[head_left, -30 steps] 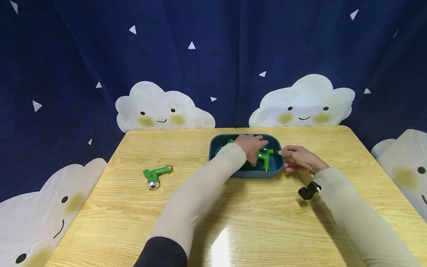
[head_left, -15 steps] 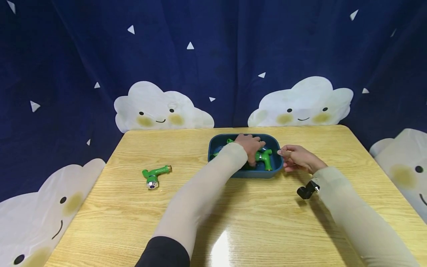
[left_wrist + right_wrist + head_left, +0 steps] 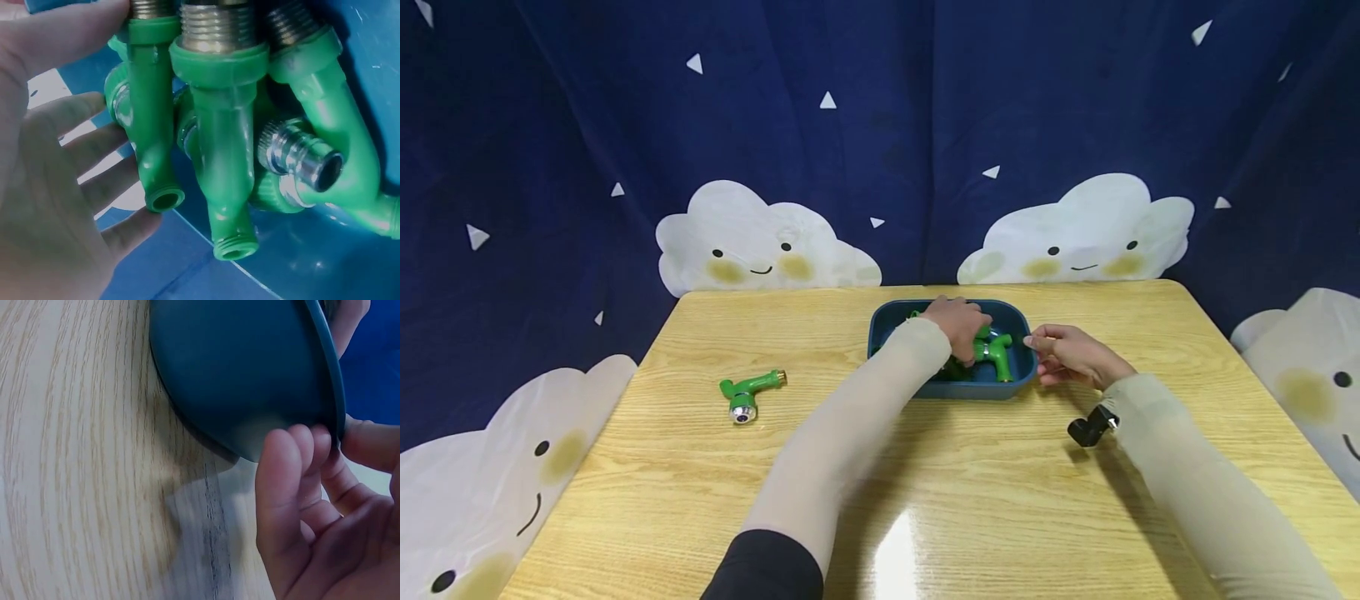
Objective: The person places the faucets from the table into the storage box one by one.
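Note:
Inside the dark blue plastic bin (image 3: 958, 391) lie several green plastic taps with brass threaded ends. My left hand (image 3: 956, 323) reaches down among them. In the left wrist view, the fingers (image 3: 94, 150) extend along the left side of one green tap (image 3: 150, 119), and the thumb lies beside its brass thread. Two more taps sit to its right, a middle tap (image 3: 222, 131) and a right-hand tap (image 3: 344, 125) with a chrome nozzle nearby. My right hand (image 3: 1075, 358) pinches the bin's right rim between thumb and curled fingers, clearer in the right wrist view.
A lone green tap (image 3: 751, 394) with a chrome part lies on the wooden table (image 3: 647, 500), left of the bin. A dark blue curtain (image 3: 917, 125) with cloud cut-outs stands behind the table's back edge. A black wrist camera (image 3: 1092, 427) sits below my right wrist.
My left hand has shifted slightly left within the bin, and the green tap at the bin's right side has moved a little. The right hand keeps its hold on the rim.

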`<action>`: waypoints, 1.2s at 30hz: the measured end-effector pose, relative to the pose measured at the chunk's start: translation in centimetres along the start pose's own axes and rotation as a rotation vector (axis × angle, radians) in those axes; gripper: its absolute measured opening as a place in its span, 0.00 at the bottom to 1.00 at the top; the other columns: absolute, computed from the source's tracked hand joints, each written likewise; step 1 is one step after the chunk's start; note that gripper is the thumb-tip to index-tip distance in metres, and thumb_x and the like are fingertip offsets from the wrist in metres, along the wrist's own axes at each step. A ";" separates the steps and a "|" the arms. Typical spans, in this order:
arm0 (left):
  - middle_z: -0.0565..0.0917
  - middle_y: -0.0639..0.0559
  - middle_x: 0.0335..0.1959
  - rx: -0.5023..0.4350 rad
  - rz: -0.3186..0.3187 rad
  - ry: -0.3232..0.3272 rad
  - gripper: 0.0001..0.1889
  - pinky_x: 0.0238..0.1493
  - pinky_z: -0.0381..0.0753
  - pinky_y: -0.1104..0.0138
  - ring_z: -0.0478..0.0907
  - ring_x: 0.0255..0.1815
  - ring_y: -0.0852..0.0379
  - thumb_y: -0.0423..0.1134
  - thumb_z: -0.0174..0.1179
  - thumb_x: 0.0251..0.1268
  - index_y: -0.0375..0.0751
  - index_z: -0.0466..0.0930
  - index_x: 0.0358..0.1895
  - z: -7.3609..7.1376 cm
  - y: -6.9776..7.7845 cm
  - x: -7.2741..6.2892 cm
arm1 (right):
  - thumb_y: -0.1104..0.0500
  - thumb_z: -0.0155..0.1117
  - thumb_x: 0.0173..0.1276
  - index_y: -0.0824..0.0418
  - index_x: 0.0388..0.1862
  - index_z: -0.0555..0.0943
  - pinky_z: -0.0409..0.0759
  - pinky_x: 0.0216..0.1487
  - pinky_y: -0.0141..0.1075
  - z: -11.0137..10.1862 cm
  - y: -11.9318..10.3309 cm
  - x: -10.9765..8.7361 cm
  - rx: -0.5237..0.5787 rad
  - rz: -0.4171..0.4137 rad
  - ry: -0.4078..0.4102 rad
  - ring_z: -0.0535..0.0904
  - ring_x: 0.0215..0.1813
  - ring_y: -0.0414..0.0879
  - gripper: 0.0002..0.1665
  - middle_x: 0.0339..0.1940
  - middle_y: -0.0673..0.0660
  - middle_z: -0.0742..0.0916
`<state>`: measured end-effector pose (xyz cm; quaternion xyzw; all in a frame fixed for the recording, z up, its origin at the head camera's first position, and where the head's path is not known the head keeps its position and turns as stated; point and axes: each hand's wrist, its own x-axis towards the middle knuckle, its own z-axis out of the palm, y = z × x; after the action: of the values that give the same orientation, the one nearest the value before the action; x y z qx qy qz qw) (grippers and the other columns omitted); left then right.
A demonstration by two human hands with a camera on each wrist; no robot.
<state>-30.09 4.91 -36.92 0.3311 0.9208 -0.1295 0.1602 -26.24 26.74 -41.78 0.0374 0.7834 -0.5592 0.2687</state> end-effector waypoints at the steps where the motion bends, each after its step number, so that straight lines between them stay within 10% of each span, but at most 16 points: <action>1: 0.69 0.61 0.72 0.006 -0.005 0.002 0.41 0.75 0.63 0.57 0.65 0.72 0.57 0.55 0.67 0.61 0.60 0.59 0.77 0.0 0.1 -0.1 | 0.50 0.51 0.79 0.61 0.46 0.70 0.85 0.33 0.33 0.0 0.0 0.0 -0.002 0.001 0.001 0.80 0.26 0.37 0.14 0.26 0.47 0.77; 23: 0.55 0.55 0.81 -0.081 0.011 0.108 0.37 0.79 0.57 0.52 0.54 0.81 0.49 0.58 0.56 0.70 0.55 0.55 0.79 -0.8 -1.5 -2.7 | 0.50 0.50 0.79 0.63 0.50 0.69 0.85 0.33 0.32 0.2 -0.2 -0.1 -0.014 0.008 0.011 0.79 0.26 0.37 0.16 0.27 0.47 0.77; 36: 0.59 0.52 0.80 -0.025 0.084 0.339 0.34 0.75 0.65 0.53 0.62 0.77 0.50 0.55 0.57 0.70 0.52 0.62 0.76 -0.5 -2.0 -7.0 | 0.51 0.49 0.80 0.62 0.49 0.69 0.84 0.32 0.31 0.2 0.0 -0.3 -0.007 0.004 0.008 0.79 0.26 0.36 0.15 0.27 0.46 0.78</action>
<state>-26.36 -0.36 -33.58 0.3845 0.9215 -0.0538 0.0122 -25.94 26.59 -41.68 0.0400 0.7864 -0.5557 0.2668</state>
